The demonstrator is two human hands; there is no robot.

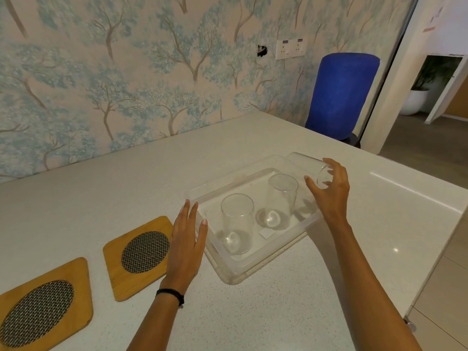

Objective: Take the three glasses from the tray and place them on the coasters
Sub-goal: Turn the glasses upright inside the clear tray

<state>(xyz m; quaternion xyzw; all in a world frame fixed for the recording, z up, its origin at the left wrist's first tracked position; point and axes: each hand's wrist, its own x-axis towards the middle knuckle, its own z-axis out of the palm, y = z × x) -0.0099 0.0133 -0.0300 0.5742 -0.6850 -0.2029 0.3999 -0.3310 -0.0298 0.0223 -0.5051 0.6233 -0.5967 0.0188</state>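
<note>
We stretch both arms forward, our left hand [186, 245] flat with fingers straight, our right hand [329, 192] open and curled.

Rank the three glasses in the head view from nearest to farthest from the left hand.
1. Near glass, in the tray beside the left hand.
2. Middle glass, farther right in the tray.
3. Far glass, at the right hand.

Three clear smooth glass tumblers [237, 222] stand in a translucent glossy plastic tray [255, 266] on the pale speckled stone-like table [291, 300], beside square matt wooden coasters [136, 257] with woven metal-mesh centres.
</note>
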